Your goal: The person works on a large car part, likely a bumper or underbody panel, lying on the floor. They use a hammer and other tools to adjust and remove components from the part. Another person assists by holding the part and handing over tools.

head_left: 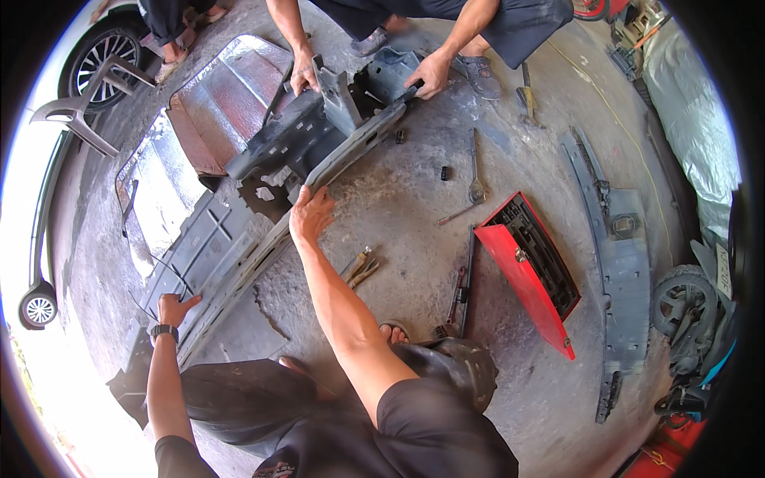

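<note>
A long grey metal car body panel (209,231) slants from the lower left up to the top middle. It has cut-outs and a torn, jagged section near its middle. My left hand (174,307), below a dark wristwatch, grips the panel's near part with the thumb stretched out. Further along the same edge, my right hand (311,213) is closed over the rim, its fingertips partly hidden. Across from me, a crouching person's two hands (431,75) hold the panel's far end, which has a raised bracket (338,97).
Silvery insulated sheets (231,84) lie behind the panel. Right of me stands an opened red toolbox (526,279), with a ratchet (476,191) and a hammer (527,99) on the concrete. Another long grey part (625,279) lies further right. A plastic chair (76,115) is at left.
</note>
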Available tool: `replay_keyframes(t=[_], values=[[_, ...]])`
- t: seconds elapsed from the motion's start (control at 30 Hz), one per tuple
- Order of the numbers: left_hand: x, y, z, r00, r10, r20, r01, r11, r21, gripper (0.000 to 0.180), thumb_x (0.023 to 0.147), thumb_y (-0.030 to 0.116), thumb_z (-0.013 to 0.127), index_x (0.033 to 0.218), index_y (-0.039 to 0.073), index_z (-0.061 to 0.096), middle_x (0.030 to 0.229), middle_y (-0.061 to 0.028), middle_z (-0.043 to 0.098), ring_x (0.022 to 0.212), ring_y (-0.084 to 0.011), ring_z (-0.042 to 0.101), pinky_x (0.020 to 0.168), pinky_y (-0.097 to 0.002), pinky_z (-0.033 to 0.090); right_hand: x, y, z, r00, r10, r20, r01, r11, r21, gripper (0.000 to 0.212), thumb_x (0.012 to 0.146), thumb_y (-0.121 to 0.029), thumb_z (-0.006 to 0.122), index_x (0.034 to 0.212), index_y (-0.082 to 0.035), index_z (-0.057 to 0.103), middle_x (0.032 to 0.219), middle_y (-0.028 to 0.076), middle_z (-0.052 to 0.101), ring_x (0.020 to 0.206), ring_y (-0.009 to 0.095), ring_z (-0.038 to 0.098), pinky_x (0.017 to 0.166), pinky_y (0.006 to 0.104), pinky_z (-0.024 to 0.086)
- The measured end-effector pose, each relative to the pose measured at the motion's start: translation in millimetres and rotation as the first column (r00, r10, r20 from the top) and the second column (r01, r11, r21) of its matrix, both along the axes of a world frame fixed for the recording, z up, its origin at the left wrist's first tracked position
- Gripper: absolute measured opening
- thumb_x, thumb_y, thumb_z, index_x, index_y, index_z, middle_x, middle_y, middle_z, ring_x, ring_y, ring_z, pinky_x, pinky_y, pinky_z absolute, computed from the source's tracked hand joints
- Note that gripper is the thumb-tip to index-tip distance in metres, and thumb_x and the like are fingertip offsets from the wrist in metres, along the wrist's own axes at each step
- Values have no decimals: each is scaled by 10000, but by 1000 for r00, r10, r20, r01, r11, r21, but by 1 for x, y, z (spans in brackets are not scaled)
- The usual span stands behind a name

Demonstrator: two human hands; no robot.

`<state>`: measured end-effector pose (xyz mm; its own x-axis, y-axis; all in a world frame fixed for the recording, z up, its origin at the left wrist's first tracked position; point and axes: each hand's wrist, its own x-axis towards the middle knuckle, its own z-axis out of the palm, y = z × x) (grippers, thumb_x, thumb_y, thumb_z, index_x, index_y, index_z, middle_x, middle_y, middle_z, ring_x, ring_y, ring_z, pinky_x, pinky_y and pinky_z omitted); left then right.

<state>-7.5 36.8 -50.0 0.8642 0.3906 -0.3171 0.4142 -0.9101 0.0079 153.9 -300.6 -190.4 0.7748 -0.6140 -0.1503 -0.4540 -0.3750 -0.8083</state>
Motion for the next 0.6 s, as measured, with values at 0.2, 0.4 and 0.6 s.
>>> replay_keyframes(t=[0.2, 0.4, 0.6], values=[[-2, -1, 5, 1000, -1, -3, 1, 998, 68, 730, 593, 600, 853, 544, -71, 569, 516, -198, 554, 478, -290, 527, 546, -443, 453, 5, 1, 11, 998, 61, -31, -59, 996, 68, 603, 1003, -496, 451, 1421, -62, 425, 1376, 231, 416, 1319, 406, 394, 1031, 655, 315], [-15, -11, 23, 993, -6, 119, -11, 990, 138, 632, 586, 529, 873, 672, -42, 615, 700, -196, 642, 663, -352, 629, 662, -472, 505, 5, 8, 24, 1000, 20, 22, -22, 997, 79, 664, 997, -423, 500, 1476, -4, 310, 1433, 261, 370, 1381, 426, 332, 1069, 680, 287], [-48, -11, 65, 865, -97, 492, 25, 988, 151, 532, 653, 210, 883, 1058, 1, 609, 987, -165, 611, 963, -367, 610, 800, -445, 503, -54, 51, 83, 840, 338, 425, -284, 940, -187, 757, 975, -414, 553, 1514, 4, 225, 1512, 304, 278, 1432, 467, 244, 1089, 681, 263]])
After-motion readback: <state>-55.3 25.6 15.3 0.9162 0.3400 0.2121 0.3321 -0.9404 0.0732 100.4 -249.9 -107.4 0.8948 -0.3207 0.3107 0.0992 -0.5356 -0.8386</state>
